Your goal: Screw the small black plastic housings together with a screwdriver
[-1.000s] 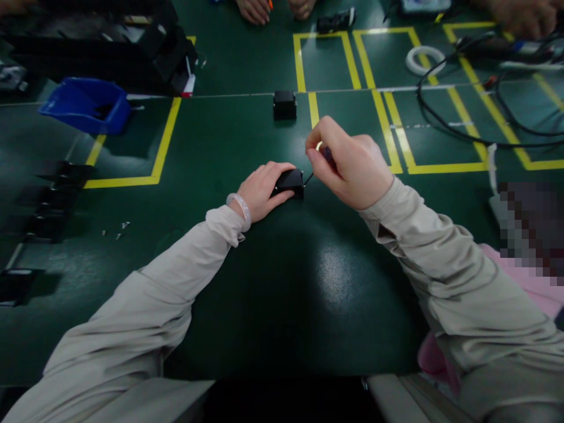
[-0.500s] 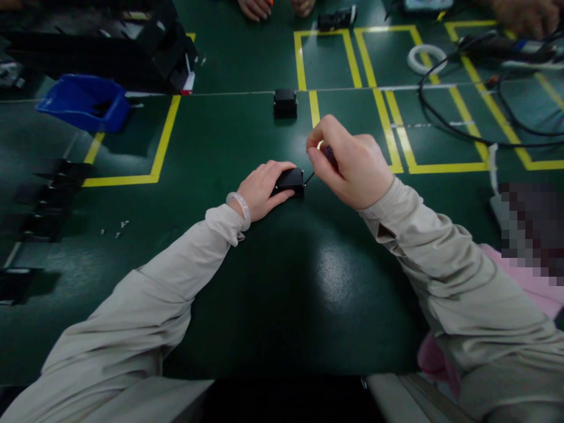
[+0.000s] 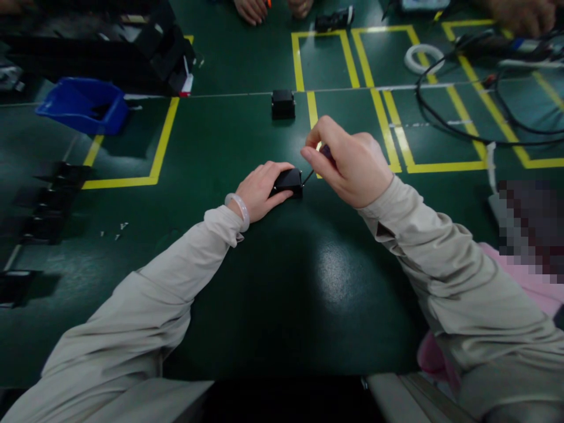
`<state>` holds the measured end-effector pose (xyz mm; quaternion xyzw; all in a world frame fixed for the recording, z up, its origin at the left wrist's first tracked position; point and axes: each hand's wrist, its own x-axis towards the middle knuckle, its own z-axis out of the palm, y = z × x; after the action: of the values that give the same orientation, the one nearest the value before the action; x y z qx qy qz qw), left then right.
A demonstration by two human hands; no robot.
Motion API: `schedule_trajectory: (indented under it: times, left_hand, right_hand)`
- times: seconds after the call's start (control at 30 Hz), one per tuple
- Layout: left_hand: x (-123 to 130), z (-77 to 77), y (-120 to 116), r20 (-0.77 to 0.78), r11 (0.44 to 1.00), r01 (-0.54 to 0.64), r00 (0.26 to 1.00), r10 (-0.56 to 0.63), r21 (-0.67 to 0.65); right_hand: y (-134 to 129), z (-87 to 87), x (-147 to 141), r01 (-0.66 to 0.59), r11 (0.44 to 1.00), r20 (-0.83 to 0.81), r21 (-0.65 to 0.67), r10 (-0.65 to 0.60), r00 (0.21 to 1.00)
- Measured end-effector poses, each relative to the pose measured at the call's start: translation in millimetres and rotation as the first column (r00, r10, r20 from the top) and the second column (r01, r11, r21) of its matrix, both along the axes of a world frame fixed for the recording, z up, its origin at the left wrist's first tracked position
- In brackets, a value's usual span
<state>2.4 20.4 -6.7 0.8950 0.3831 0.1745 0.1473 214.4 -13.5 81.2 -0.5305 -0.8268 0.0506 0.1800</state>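
Observation:
My left hand (image 3: 261,191) grips a small black box (image 3: 288,183) against the green table, thumb on the near side and fingers over the far side. In my right hand (image 3: 348,158) is a screwdriver (image 3: 309,175), its handle mostly hidden by the curled fingers. The thin dark shaft slants down to the box's right end, where a small shiny screw shows. Beyond my hands, a second black box (image 3: 282,104) of similar look stands on the table. Several loose screws (image 3: 118,231) lie to the left of my left forearm.
At the left are a blue bin (image 3: 83,104), black parts (image 3: 48,202) and a large black tray stack (image 3: 163,53). A white tape roll (image 3: 423,60) and black cable (image 3: 440,120) lie at the right. Across the table, other people's hands (image 3: 252,9) are visible.
The view has shifted very slightly. My right fingers and the screwdriver have turned a little, with the shaft still at the box's right end; the left hand keeps its hold.

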Motion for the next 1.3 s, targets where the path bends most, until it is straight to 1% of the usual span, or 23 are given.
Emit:
schedule_trajectory:
  times: [0.27, 0.5, 0.63, 1.07, 1.3]
  left_hand:
    - [-0.5, -1.6, 0.9, 0.003, 1.0, -0.004, 1.0, 0.004, -0.005]
    - [-0.3, 0.1, 0.4, -0.005, 1.0, -0.005, 1.0, 0.005, -0.016]
    - [-0.6, -0.1, 0.3, -0.003, 1.0, 0.002, 1.0, -0.002, -0.01]
    - [-0.7, -1.5, 0.9, 0.008, 1.0, 0.006, 1.0, -0.006, -0.004]
    - [-1.0, -1.3, 0.8, 0.006, 1.0, 0.006, 1.0, -0.006, -0.002]
  right_hand:
    - [2.4, -3.4, 0.9, 0.007, 0.999, -0.047, 0.04, -0.005, 0.999]
    - [0.9, 0.1, -1.0, 0.04, 0.999, 0.025, 0.008, -0.041, 0.999]
    - [0.7, 0.6, -1.4, 0.032, 0.999, 0.003, 0.003, -0.032, 0.999]
    - [1.4, -1.6, 0.4, 0.006, 0.999, -0.014, 0.054, -0.005, 1.0]
    - [0.9, -1.4, 0.2, 0.022, 0.999, 0.022, 0.025, -0.023, 0.999]
